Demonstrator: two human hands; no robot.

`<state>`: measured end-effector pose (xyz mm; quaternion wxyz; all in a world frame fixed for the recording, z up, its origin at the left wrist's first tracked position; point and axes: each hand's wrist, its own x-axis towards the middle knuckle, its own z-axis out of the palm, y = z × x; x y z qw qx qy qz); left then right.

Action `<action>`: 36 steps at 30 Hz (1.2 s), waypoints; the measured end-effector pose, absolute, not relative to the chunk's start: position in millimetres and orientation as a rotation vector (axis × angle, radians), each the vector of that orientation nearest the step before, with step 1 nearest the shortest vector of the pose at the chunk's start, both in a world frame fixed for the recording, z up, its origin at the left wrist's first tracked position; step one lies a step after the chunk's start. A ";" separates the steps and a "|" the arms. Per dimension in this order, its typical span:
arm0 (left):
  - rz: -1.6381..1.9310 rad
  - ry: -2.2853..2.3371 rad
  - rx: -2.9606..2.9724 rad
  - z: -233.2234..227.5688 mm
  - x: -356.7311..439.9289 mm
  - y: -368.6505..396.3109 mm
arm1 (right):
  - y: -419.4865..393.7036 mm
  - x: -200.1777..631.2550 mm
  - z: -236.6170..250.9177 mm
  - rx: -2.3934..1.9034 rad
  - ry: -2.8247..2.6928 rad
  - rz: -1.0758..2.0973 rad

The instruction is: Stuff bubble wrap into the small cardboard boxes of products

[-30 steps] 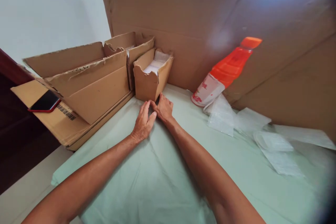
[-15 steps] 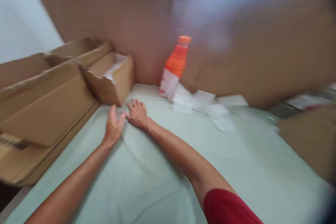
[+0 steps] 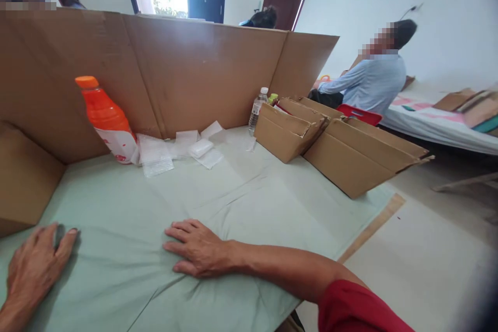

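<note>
My right hand (image 3: pixel 198 247) lies flat, palm down, on the pale green cloth (image 3: pixel 233 192) near the front of the table, fingers spread and pointing left. At the lower left my left hand (image 3: pixel 37 264) rests on the same cloth with its fingers apart, just in front of a brown cardboard box (image 3: pixel 23 181). Neither hand holds anything. An orange bottle (image 3: pixel 107 119) with an orange cap leans against the cardboard wall (image 3: pixel 194 72) behind the table. Beside it lie several small clear plastic bags (image 3: pixel 179 148).
Open cardboard boxes (image 3: pixel 342 145) sit at the table's right end, with a small clear water bottle (image 3: pixel 257 110) behind them. A person in a light blue shirt (image 3: pixel 369 83) sits at the back right by another table. Bare floor lies to the right.
The view has swung far right, so the left boxes have left the frame. My hands have parted and moved back from the small box; both now rest flat on the cloth.
</note>
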<state>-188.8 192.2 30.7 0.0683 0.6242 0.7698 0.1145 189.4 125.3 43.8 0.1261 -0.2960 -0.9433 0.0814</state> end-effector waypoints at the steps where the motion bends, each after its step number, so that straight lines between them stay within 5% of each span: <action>1: 0.305 2.340 1.890 32.2 -179.4 191.9 | 118.4 206.2 41.9 -0.849 -2.709 0.320; 7: 0.428 2.349 2.054 30.9 -73.9 186.3 | 119.9 305.4 45.0 -1.184 -2.155 0.380; 15: 0.546 1.030 2.745 20.4 119.1 130.1 | 182.2 458.7 168.2 -1.798 -1.790 -0.538; 20: 0.347 0.559 2.657 37.6 191.1 68.0 | 219.7 513.1 200.5 -2.237 -1.633 -0.573; 28: 0.570 0.658 2.437 24.8 160.7 43.6 | 173.1 505.8 195.4 -2.124 -1.804 -0.477; 36: 0.960 1.171 2.289 20.4 81.8 55.3 | 16.4 462.8 178.7 -1.342 -2.058 0.081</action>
